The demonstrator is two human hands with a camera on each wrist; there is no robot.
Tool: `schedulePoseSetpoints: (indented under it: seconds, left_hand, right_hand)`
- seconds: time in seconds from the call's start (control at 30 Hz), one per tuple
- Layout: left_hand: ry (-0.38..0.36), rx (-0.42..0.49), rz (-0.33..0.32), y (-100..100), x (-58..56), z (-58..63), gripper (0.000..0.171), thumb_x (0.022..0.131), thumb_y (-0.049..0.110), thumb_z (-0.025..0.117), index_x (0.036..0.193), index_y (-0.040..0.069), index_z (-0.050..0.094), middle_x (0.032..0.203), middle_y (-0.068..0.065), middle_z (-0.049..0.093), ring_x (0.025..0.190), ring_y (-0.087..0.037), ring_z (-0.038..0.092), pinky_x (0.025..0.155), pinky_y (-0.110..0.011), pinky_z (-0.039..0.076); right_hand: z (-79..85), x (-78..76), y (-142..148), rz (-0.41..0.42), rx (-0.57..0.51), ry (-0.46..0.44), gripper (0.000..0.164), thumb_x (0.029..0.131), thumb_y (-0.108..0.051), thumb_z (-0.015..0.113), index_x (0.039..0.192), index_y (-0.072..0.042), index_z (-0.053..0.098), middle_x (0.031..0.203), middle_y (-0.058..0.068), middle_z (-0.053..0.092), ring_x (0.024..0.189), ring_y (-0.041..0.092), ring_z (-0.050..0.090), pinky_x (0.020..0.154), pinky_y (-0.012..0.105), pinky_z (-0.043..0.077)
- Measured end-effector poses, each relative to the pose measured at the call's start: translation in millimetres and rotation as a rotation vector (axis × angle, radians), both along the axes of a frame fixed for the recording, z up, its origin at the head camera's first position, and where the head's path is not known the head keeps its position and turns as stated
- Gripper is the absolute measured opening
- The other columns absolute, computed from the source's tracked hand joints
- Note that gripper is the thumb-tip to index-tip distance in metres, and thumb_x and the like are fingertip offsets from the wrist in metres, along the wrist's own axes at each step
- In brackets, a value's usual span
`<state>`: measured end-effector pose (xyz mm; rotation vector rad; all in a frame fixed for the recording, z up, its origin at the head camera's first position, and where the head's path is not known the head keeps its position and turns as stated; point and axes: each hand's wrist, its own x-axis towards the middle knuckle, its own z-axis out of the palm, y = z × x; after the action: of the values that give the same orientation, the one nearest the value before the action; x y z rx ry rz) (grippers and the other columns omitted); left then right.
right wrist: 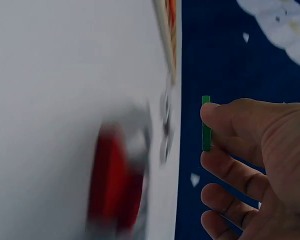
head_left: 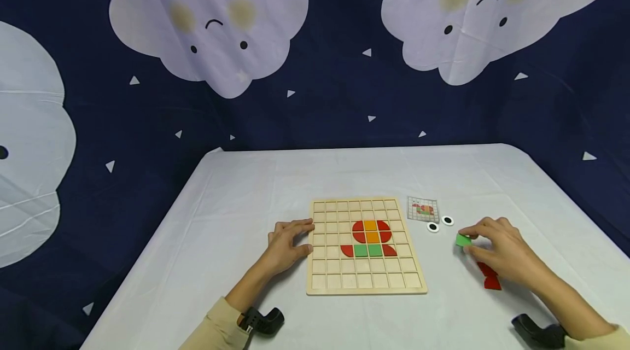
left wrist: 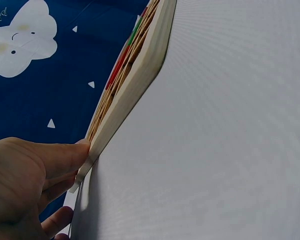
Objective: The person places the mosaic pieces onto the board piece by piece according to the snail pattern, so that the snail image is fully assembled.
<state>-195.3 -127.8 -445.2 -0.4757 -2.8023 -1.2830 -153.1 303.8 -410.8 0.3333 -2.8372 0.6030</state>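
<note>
Head view: red pcs (head_left: pixel 492 283) lay btwn right edges of grid board (head_left: pixel 364 283) & table (head_left: pixel 246 202), just nearer than R hand (head_left: pixel 502 249), which pinched a green pc (head_left: pixel 462 240). L hand (head_left: pixel 287 245), thumb wide of fingers, touched board's left edge; red/orange/green inlays (head_left: pixel 372 237) sat in its cells. Two b/w discs (head_left: pixel 447 221) lay off its right edge, picture card (head_left: pixel 422 209) just beyond, nr far right corner.
</note>
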Motion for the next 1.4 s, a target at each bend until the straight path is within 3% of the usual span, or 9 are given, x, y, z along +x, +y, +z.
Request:
schedulePoseSetpoints:
  seconds: [0.2,0.33,0.4,0.53,0.67,0.87,1.4]
  left_hand:
    - [0.002,-0.002,-0.002,0,-0.2,-1.0,0.045,0.079,0.013,0.073,0.123,0.012,0.063,0.139,0.004,0.053,0.112,-0.018,0.039,0.086,-0.041,0.02]
    - [-0.003,-0.003,-0.002,0,0.2,-0.6,0.046,0.079,0.014,0.073,0.123,0.012,0.063,0.139,0.004,0.053,0.112,-0.018,0.039,0.086,-0.041,0.02]
    - [-0.003,-0.003,-0.002,0,0.3,0.0,0.046,0.079,0.014,0.073,0.123,0.012,0.063,0.139,0.004,0.053,0.111,-0.018,0.039,0.086,-0.041,0.02]
    - [-0.004,-0.005,-0.003,0,0.1,1.0,0.046,0.079,0.014,0.073,0.124,0.012,0.063,0.14,0.003,0.053,0.111,-0.018,0.038,0.086,-0.041,0.019]
    - [-0.005,-0.007,-0.003,1,-0.3,1.2,0.046,0.079,0.014,0.073,0.123,0.012,0.063,0.139,0.004,0.053,0.111,-0.018,0.038,0.086,-0.041,0.02]
    - [-0.005,-0.005,-0.002,0,-0.4,0.5,0.045,0.079,0.014,0.073,0.123,0.012,0.063,0.139,0.005,0.053,0.11,-0.017,0.038,0.084,-0.04,0.02]
    - [-0.002,-0.011,-0.006,0,-0.4,0.4,0.046,0.079,0.015,0.073,0.124,0.012,0.062,0.139,0.003,0.053,0.109,-0.018,0.038,0.084,-0.039,0.02]
  right_hand:
    - [4.8,-13.6,-44,0.092,-0.033,-0.008,0.026,0.076,-0.013,0.074,0.102,-0.012,0.072,0.095,0.002,0.064,0.092,0.021,0.045,0.078,0.037,0.03]
    - [5.0,-23.7,-73,0.183,-0.1,-0.02,0.025,0.077,-0.012,0.074,0.102,-0.013,0.071,0.096,0.002,0.063,0.107,0.032,0.048,0.09,0.05,0.035]
    - [4.4,-28.5,-86,0.228,-0.13,-0.024,0.025,0.077,-0.012,0.074,0.102,-0.013,0.071,0.096,0.001,0.062,0.116,0.038,0.046,0.098,0.059,0.03]
    - [2.9,-37.7,-112,0.282,-0.137,-0.034,0.025,0.077,-0.014,0.073,0.102,-0.014,0.072,0.094,-0.004,0.062,0.101,0.025,0.049,0.089,0.045,0.038]
    - [2.3,-44.3,-135,0.329,-0.121,-0.047,0.025,0.077,-0.017,0.073,0.102,-0.016,0.073,0.091,-0.007,0.061,0.086,0.012,0.042,0.076,0.031,0.032]
    - [-1.6,-51.3,-160,0.389,-0.098,-0.057,0.023,0.079,-0.019,0.073,0.102,-0.017,0.072,0.092,-0.007,0.061,0.083,0.01,0.038,0.077,0.032,0.028]
    - [-7.2,-66.2,-187,0.402,-0.029,-0.115,0.022,0.078,-0.023,0.073,0.099,-0.018,0.073,0.091,-0.005,0.062,0.082,0.012,0.04,0.072,0.03,0.029]
